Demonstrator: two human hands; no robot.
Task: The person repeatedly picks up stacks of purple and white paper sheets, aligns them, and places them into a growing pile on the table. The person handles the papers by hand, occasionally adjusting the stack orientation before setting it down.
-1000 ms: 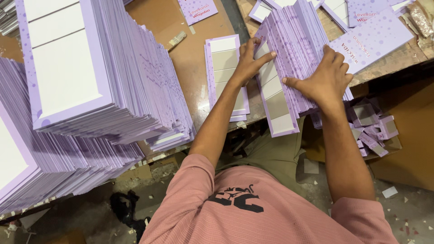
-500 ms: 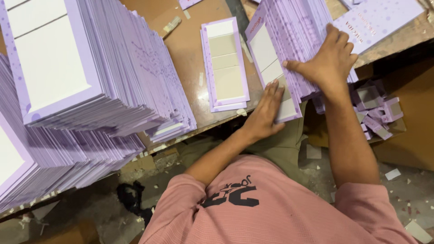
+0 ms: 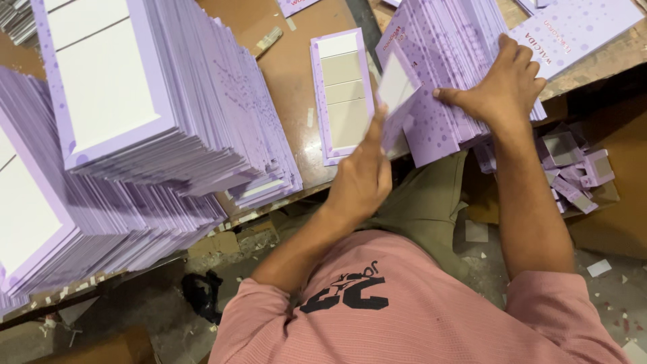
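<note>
A tall stack of lilac cards (image 3: 155,101) stands left of the small framed pile (image 3: 342,94) on the brown desk (image 3: 286,74); lilac offcuts (image 3: 573,168) lie right, lower down.

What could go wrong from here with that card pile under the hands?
The fanned purple card stack overhangs the table edge and could slide off toward the scrap box. The left hand lifts one card by its lower edge, which may bend it. The tall leaning stack nearby looks prone to toppling if the table is bumped.
</note>
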